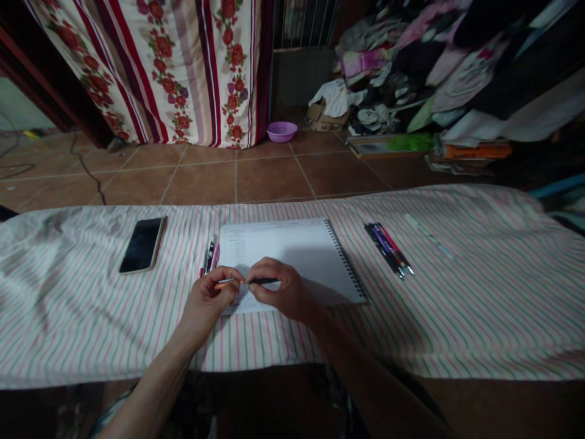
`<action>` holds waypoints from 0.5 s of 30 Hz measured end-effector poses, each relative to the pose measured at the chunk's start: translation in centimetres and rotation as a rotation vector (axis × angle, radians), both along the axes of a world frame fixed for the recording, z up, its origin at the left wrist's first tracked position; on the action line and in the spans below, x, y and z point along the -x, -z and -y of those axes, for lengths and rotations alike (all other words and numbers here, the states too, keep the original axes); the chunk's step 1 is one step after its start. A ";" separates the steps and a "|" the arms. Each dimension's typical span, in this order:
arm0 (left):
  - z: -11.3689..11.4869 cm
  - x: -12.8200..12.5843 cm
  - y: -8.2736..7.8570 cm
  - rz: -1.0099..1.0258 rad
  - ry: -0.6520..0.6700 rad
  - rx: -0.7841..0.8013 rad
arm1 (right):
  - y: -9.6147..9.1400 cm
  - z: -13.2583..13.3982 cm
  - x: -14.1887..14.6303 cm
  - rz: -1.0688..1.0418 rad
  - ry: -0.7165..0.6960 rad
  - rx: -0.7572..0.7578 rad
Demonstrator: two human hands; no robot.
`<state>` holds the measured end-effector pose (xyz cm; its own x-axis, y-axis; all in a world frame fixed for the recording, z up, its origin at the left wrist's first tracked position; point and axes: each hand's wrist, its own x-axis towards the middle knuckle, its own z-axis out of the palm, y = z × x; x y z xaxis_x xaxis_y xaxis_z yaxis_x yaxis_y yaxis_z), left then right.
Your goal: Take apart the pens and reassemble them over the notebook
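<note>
Above a spiral notebook (297,244), my two hands meet fingertip to fingertip. My left hand (214,294) is closed in a pinch on a thin orange pen (223,284). A slim black pen-like piece (265,281) is pinched between the thumb and fingers of my right hand (286,291). The two pieces point end to end, and the fingertips hide whether they join. Handwriting runs down the left side of the notebook's page, and the rest of it looks mostly white. Several pens (211,253) lie along the notebook's left edge, just beyond my left hand.
A striped cloth (479,292) covers the table. On it, a phone (142,245) lies at the left, with a bundle of pens (388,249) and a pale ruler (428,236) at the right. Beyond are a purple basin (282,132), a floral curtain (164,73) and piled clothes (402,61).
</note>
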<state>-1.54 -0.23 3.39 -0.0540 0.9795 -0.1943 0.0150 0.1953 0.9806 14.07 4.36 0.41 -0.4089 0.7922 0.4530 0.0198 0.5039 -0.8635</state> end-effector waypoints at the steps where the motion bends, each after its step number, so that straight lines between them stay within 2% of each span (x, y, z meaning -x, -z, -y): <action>1: 0.0 0.0 0.0 -0.025 0.005 0.000 | 0.2 0.0 0.0 0.006 0.001 -0.011; 15: 0.0 0.0 -0.3 -0.073 -0.038 0.038 | 0.4 -0.1 0.1 0.068 0.038 -0.069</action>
<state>-1.51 -0.23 3.71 -0.1063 0.9685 -0.2254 0.0779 0.2341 0.9691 13.98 4.45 0.01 -0.4109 0.7754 0.4795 0.0975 0.5603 -0.8225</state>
